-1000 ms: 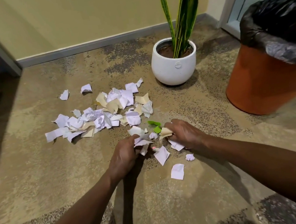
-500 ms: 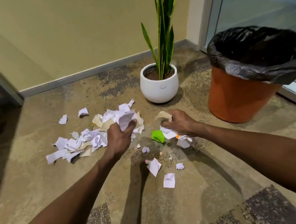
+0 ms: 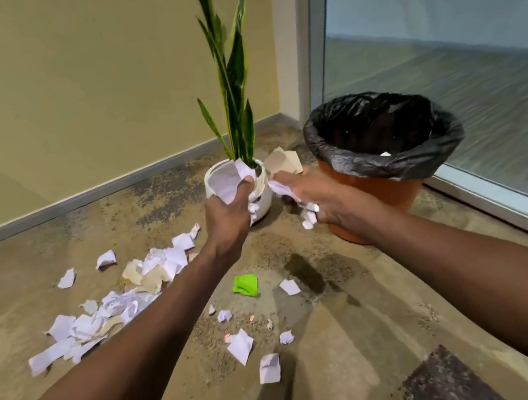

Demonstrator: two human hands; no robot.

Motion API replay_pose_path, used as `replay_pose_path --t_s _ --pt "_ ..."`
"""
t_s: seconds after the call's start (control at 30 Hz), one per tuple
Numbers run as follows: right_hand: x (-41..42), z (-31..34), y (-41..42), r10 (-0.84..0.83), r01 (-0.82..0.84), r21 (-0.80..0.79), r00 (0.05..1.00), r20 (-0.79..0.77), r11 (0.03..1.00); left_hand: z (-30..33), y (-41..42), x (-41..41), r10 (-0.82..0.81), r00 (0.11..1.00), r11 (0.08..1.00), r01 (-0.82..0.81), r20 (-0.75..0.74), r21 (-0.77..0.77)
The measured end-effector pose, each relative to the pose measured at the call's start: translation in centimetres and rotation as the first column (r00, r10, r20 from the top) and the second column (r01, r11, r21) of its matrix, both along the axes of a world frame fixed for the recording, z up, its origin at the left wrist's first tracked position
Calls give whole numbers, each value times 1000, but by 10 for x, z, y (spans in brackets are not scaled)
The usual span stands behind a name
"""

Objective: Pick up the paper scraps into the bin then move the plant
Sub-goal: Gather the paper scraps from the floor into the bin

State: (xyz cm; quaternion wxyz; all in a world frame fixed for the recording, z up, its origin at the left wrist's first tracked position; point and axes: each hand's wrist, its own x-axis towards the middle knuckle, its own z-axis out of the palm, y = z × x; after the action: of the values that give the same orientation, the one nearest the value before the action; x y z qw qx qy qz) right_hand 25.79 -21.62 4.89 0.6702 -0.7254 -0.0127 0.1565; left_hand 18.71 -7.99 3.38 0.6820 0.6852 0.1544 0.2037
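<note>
Head view: left hand (image 3: pixel 227 217) and right hand (image 3: pixel 319 200) raised side by side, each clutching a bunch of paper scraps (image 3: pixel 230 180), just left of the orange bin (image 3: pixel 388 191) with black liner. Behind them, white-potted plant (image 3: pixel 234 101); possibly one scrap inside the bin. On the floor (image 3: pixel 362 339), more scattered scraps, one green piece (image 3: pixel 245 284).

L hand (image 3: pixel 229 217) raised, fingers curled, R hand (image 3: pixel 315 199) same
</note>
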Motion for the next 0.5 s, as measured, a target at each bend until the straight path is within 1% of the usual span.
replay_pose_path --t_s 0.1,0.17,0.23,0.3,0.37,0.4,0.43,0.47,0.5 --pt "17 28 -23 -129 133 118 991 -39 984 27 -30 28 7 1000 1000 -7 6 16" --pt "32 42 -42 -172 178 147 984 -56 973 43 -51 49 -16 999 999 15 32 35" --pt "50 54 -60 -195 207 227 978 -73 952 58 -74 72 -35 998 999 34 53 13" --pt "67 64 -80 -245 264 282 964 -100 923 70 -98 95 -42 998 998 40 47 40" --pt "84 70 -101 -312 327 250 945 -100 911 77 -117 117 -90 996 988 89 4 128" --pt "92 70 -111 -342 354 212 935 -92 911 82 -125 128 -135 990 974 141 -46 178" --pt "101 69 -119 -361 370 171 929 -83 913 85 -130 144 -182 979 955 197 -88 219" --pt "109 68 -125 -370 378 133 926 -78 916 90 -136 154 -243 956 925 280 -165 256" --pt "116 67 -128 -363 372 113 927 -90 921 90 -142 164 -301 928 899 353 -219 258"
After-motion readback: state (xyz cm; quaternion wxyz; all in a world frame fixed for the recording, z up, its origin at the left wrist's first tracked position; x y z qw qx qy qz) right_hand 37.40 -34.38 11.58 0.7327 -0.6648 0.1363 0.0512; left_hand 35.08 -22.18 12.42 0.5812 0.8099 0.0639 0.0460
